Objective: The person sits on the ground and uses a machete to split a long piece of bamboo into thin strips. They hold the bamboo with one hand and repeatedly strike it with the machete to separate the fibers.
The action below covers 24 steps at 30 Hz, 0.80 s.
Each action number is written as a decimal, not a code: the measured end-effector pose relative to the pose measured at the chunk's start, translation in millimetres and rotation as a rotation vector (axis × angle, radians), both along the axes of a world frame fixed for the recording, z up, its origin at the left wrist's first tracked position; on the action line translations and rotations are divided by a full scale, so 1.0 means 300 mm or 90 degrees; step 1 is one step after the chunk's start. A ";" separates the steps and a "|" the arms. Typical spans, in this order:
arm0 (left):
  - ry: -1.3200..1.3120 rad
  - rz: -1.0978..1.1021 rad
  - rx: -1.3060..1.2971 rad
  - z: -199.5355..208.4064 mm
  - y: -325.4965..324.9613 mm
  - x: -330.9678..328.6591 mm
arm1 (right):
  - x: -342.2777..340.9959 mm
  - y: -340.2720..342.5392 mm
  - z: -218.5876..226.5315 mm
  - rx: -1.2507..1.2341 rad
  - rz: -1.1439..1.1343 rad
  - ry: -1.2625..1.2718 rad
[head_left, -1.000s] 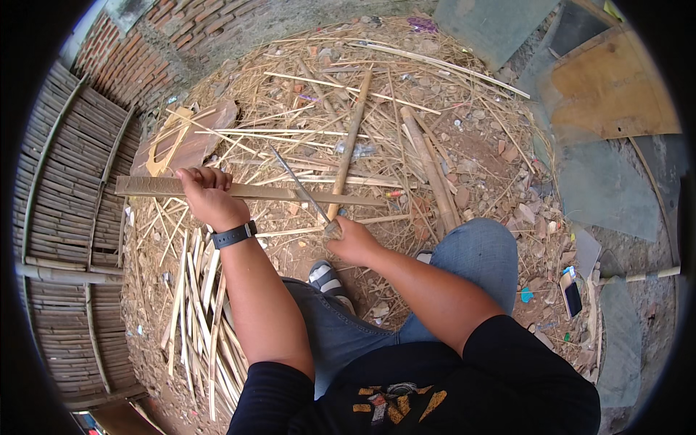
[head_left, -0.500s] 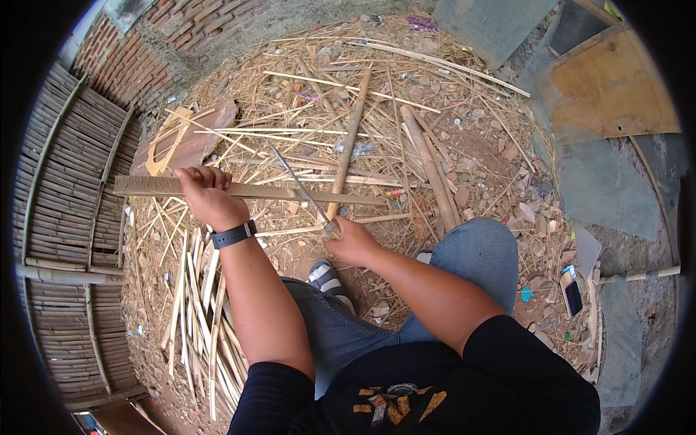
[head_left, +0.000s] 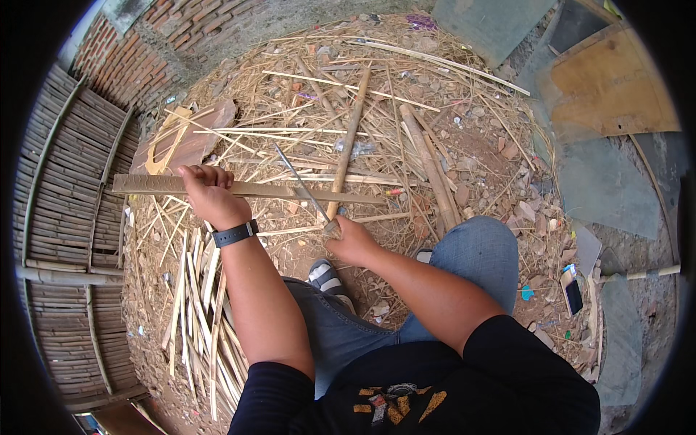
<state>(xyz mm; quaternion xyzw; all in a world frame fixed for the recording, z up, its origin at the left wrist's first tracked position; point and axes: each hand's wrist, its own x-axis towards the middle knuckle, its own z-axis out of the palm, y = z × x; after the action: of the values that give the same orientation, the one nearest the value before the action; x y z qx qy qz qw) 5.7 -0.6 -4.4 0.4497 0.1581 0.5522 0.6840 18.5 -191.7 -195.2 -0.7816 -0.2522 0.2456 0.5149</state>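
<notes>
My left hand (head_left: 215,199) is wrapped round a long flat bamboo slat (head_left: 151,185), held level across in front of me. Its wider end sticks out to the left, and the narrow end reaches right past the middle. In my right hand (head_left: 353,243) is a long thin-bladed knife (head_left: 313,201), gripped by its light wooden handle. The blade slants up and to the left, crossing the slat and touching or nearly touching it to the right of my left hand. How deep the edge sits in the bamboo cannot be made out.
Split bamboo strips (head_left: 194,319) lie piled by my left leg. Bamboo poles (head_left: 429,167) and scraps cover the dirt ahead. A bamboo-slat wall (head_left: 65,174) stands left, a brick wall (head_left: 130,54) behind. Sheets (head_left: 609,177) and a phone (head_left: 573,293) lie to the right.
Almost nothing differs. The knife's blade and the slat have shifted very slightly; both hands keep their grips.
</notes>
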 end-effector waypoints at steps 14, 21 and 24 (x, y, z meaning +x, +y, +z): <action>-0.005 -0.020 0.002 -0.002 0.003 -0.001 | -0.007 -0.011 0.045 -0.006 -0.006 0.016; -0.008 -0.018 -0.001 0.002 0.003 -0.005 | -0.001 -0.009 0.045 -0.015 0.003 0.029; -0.004 -0.020 0.003 0.003 -0.001 -0.003 | -0.003 -0.011 0.045 -0.005 -0.003 0.022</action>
<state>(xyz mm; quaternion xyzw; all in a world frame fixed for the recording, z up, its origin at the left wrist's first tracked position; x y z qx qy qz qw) 4.9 -0.8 -3.4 0.4520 0.1474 0.5436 0.6918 17.6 -195.0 -181.7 -0.7799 -0.2402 0.2590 0.5167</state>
